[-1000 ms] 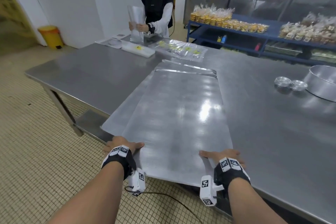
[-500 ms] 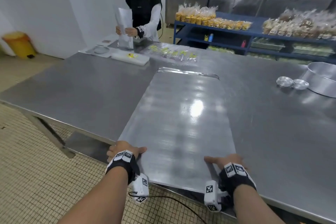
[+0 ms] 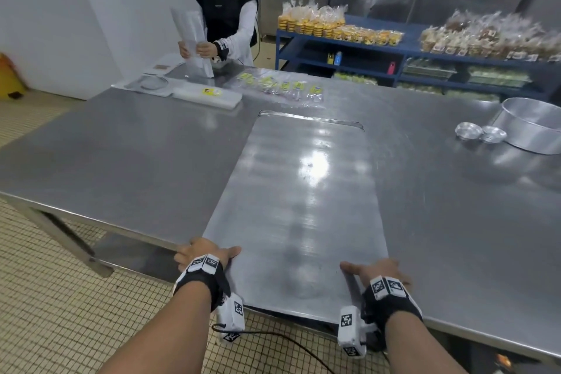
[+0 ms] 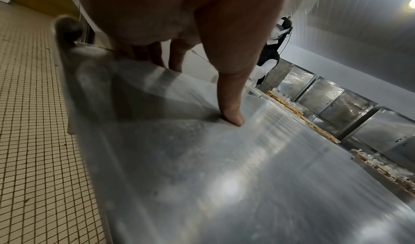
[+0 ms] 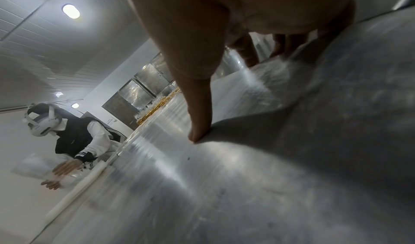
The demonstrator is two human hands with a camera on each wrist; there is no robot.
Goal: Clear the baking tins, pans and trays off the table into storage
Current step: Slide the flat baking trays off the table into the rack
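both hands [image 3: 206,255] [image 3: 375,270] grip the baking tray [image 3: 299,215] — no legible writing.

Steel table [image 3: 121,161] carries flat trays [image 3: 300,206], round tins [image 3: 469,130].

Bare forearms; black wrist straps [image 3: 200,281] with black-and-white square markers; white wrist cameras [image 3: 350,332]; trailing black cable [image 3: 273,340].

I can read no words or numbers anywhere here. The black bands on my wrists [image 3: 202,264] carry square black-and-white coded markers, patterns only, with no letters. The clear plastic packets with yellow labels [image 3: 283,86] on the far side of the steel table are too small and blurred for me to make out. The small light mark on the other person's black vest [image 3: 219,5] is also unreadable.
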